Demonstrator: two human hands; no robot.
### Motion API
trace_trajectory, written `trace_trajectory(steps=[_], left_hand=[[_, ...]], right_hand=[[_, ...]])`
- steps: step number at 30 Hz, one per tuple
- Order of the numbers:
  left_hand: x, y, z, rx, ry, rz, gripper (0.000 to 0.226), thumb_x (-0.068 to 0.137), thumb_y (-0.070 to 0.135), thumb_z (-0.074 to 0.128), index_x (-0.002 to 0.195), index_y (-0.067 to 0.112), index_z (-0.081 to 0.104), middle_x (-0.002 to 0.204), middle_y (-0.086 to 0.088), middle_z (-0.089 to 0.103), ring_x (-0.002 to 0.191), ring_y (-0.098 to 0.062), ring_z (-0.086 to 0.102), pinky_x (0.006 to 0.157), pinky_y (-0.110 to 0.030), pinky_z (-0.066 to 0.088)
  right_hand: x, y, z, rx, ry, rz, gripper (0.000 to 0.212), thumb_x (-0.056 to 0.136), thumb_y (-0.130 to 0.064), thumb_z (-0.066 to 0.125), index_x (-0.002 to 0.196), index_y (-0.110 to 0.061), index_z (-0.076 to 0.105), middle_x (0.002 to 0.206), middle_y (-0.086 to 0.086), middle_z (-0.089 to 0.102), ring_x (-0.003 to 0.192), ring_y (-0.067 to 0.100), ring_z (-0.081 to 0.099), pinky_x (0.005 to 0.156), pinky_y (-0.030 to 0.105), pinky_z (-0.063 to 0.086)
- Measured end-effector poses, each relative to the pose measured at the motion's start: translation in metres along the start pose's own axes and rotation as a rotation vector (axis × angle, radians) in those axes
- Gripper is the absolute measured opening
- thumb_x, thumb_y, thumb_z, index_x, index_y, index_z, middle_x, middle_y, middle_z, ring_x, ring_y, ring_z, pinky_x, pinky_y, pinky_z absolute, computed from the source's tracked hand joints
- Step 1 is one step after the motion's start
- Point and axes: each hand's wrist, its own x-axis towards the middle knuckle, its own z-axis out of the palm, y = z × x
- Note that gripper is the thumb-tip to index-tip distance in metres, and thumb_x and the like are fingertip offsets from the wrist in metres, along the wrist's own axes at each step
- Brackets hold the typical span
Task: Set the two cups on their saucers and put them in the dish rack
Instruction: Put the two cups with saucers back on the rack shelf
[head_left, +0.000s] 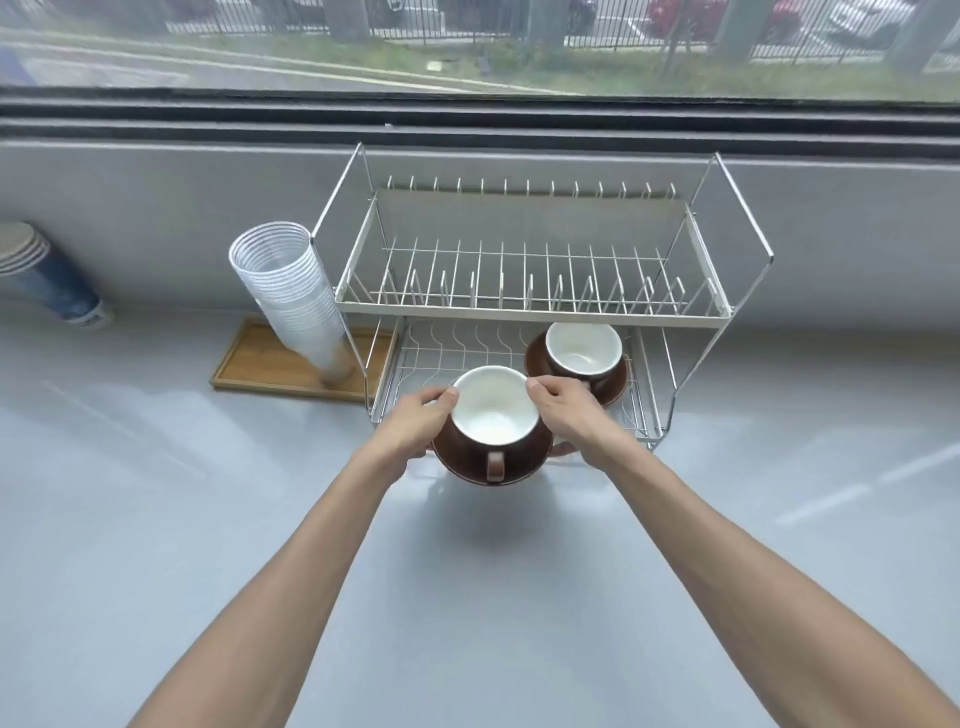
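A brown cup with a white inside sits on a brown saucer, its handle facing me. My left hand grips the saucer's left side with the thumb at the cup's rim. My right hand grips the right side the same way. Cup and saucer are held at the front edge of the lower tier of the wire dish rack. A second brown cup stands on its saucer inside the lower tier, at the right.
A tilted stack of clear plastic cups rests on a wooden tray left of the rack. Stacked paper cups lie at the far left. The rack's upper tier holds nothing. Grey counter extends toward me; a window ledge runs behind.
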Motion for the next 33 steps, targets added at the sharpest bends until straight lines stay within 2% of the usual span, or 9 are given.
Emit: trace_trajectory(steps=[6,11,13,16,21,26,28,30,33], left_hand=[[0.044,0.026,-0.02,-0.046,0.062,-0.051,0.035,0.099,0.033,0.042,0.128,0.027,0.061,0.12,-0.001,0.061,0.099,-0.024,0.053,0.08,-0.033,0.036],[0.074,0.037,-0.026,-0.091,0.117,-0.072,0.037,0.098,0.034,0.042,0.127,0.023,0.061,0.117,-0.003,0.059,0.096,-0.024,0.05,0.066,-0.029,0.036],[0.082,0.038,-0.026,-0.13,0.131,-0.077,0.043,0.096,0.039,0.043,0.129,0.017,0.062,0.121,-0.005,0.063,0.095,-0.023,0.051,0.065,-0.03,0.036],[0.09,0.037,-0.022,-0.217,0.143,-0.061,0.046,0.098,0.037,0.042,0.127,0.008,0.061,0.132,-0.015,0.063,0.097,-0.025,0.057,0.068,-0.032,0.035],[0.098,0.033,-0.014,-0.322,0.178,-0.037,0.03,0.101,0.027,0.038,0.085,0.024,0.062,0.095,-0.001,0.061,0.074,-0.01,0.05,0.064,-0.025,0.037],[0.099,0.029,-0.011,-0.383,0.175,-0.006,0.03,0.102,0.031,0.039,0.079,0.028,0.059,0.085,0.009,0.059,0.078,-0.007,0.052,0.065,-0.023,0.037],[0.096,0.03,-0.012,-0.381,0.174,0.012,0.031,0.102,0.031,0.039,0.078,0.029,0.058,0.083,0.012,0.058,0.077,-0.006,0.052,0.063,-0.02,0.036],[0.094,0.031,-0.013,-0.381,0.159,0.009,0.03,0.102,0.033,0.039,0.082,0.028,0.06,0.088,0.011,0.06,0.087,-0.013,0.054,0.065,-0.023,0.037],[0.09,0.028,-0.014,-0.323,0.144,0.012,0.025,0.102,0.037,0.04,0.108,0.023,0.059,0.114,0.004,0.058,0.106,-0.017,0.049,0.082,-0.03,0.036]], right_hand=[[0.051,-0.03,0.019,0.014,0.029,0.014,0.037,0.101,-0.04,0.038,0.108,-0.02,0.068,0.088,0.004,0.06,0.082,0.023,0.058,0.068,0.044,0.062],[0.087,-0.038,0.033,-0.038,0.091,0.029,0.041,0.101,-0.04,0.038,0.075,-0.013,0.055,0.068,0.001,0.049,0.074,0.025,0.052,0.085,0.056,0.058],[0.098,-0.039,0.036,-0.032,0.094,0.049,0.038,0.101,-0.041,0.038,0.091,-0.013,0.062,0.08,0.003,0.054,0.079,0.025,0.053,0.089,0.051,0.057],[0.107,-0.04,0.039,-0.021,0.112,0.024,0.023,0.1,-0.033,0.039,0.099,-0.023,0.06,0.086,0.001,0.055,0.069,0.019,0.05,0.066,0.035,0.052],[0.115,-0.038,0.044,-0.034,0.174,0.011,0.03,0.099,-0.034,0.037,0.072,-0.029,0.049,0.066,-0.008,0.04,0.06,0.018,0.041,0.06,0.032,0.036],[0.121,-0.035,0.048,-0.063,0.155,-0.009,0.033,0.101,-0.041,0.035,0.107,-0.024,0.063,0.082,-0.002,0.051,0.076,0.023,0.045,0.059,0.032,0.035],[0.123,-0.035,0.049,-0.07,0.158,-0.008,0.031,0.099,-0.04,0.035,0.103,-0.027,0.063,0.081,-0.002,0.051,0.08,0.023,0.045,0.054,0.03,0.033],[0.122,-0.037,0.049,-0.071,0.164,-0.02,0.027,0.099,-0.039,0.035,0.091,-0.029,0.058,0.074,-0.005,0.049,0.081,0.024,0.046,0.063,0.034,0.039],[0.116,-0.039,0.048,-0.094,0.155,-0.033,0.038,0.101,-0.037,0.035,0.119,-0.02,0.063,0.11,0.011,0.067,0.092,0.03,0.057,0.083,0.041,0.048]])
